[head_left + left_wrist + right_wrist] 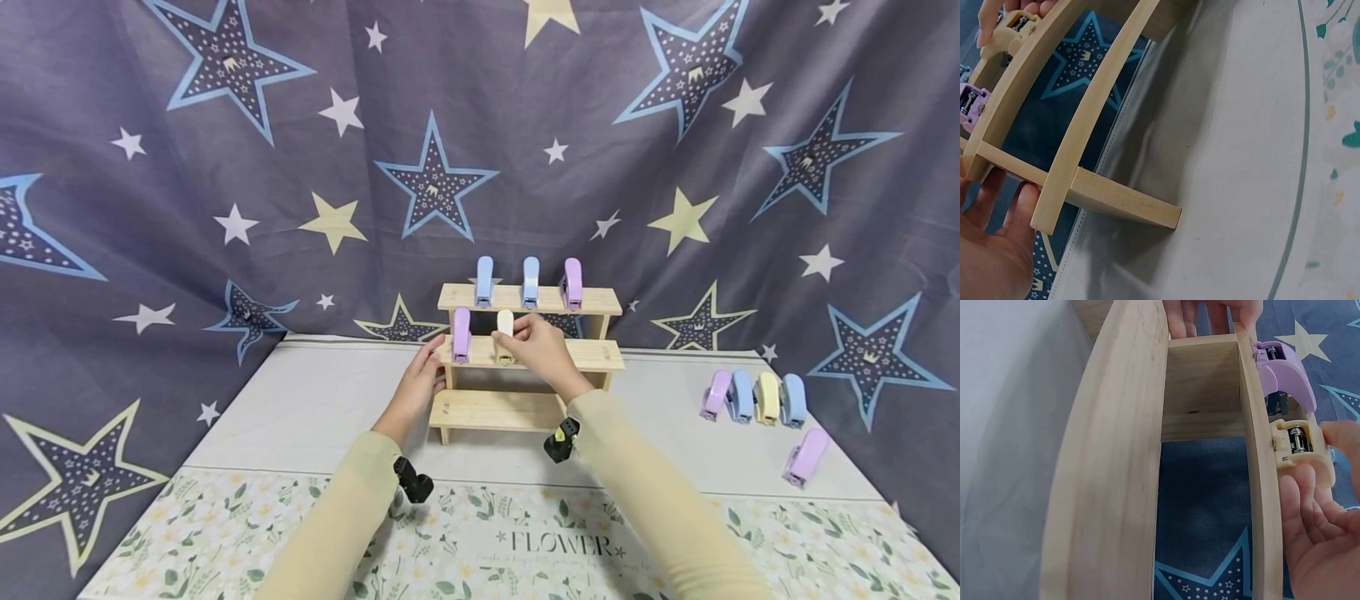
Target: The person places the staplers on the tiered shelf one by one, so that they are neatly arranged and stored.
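A three-tier wooden display stand (495, 410) stands on the table. My left hand (417, 385) holds its left end at the middle tier, with fingertips (1022, 203) against the side board. The right hand (542, 348) pinches a pale yellow stapler (505, 323) upright on the middle tier, thumb on one side and fingers on the other. In the right wrist view, a spring shows inside the yellow stapler (1300, 442). Just left of it stands a purple stapler (461, 335). Two blue staplers (484, 280) and a purple stapler (572, 283) line the top tier.
At the table's right, purple (716, 393), blue (741, 395) and yellow (767, 397) staplers stand in a row with another blue one (792, 400). A separate purple stapler (806, 457) is nearer the front. A star-patterned cloth (555, 192) hangs behind; a floral mat (225, 533) covers the front.
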A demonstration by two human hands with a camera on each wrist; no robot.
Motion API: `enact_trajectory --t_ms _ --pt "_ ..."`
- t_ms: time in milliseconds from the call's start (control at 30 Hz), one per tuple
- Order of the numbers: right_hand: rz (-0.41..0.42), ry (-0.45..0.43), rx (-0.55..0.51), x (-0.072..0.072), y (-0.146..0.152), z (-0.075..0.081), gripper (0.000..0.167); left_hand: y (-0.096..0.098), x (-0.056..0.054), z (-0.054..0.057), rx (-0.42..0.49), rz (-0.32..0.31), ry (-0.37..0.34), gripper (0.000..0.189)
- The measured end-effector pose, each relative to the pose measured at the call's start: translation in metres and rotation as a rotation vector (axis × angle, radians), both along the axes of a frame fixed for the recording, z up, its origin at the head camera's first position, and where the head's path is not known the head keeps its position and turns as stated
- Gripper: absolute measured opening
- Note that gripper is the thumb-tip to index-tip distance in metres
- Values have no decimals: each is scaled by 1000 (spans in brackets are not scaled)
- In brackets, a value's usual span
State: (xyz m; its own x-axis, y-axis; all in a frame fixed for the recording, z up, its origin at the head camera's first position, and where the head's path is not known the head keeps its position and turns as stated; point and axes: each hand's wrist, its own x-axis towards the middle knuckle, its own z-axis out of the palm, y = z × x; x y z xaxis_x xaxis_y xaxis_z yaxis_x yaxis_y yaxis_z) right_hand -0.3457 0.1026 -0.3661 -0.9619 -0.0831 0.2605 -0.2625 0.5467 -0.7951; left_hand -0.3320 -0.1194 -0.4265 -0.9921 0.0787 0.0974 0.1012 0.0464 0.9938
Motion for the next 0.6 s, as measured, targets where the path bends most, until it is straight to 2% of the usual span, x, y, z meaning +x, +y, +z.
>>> enact_trajectory --t_ms 367,600 --pt "33 -15 -44 1 5 0 48 0 0 1 7 -6 3 47" --pt "43 -16 -12 6 15 4 44 1 3 2 4 -1 10 47"
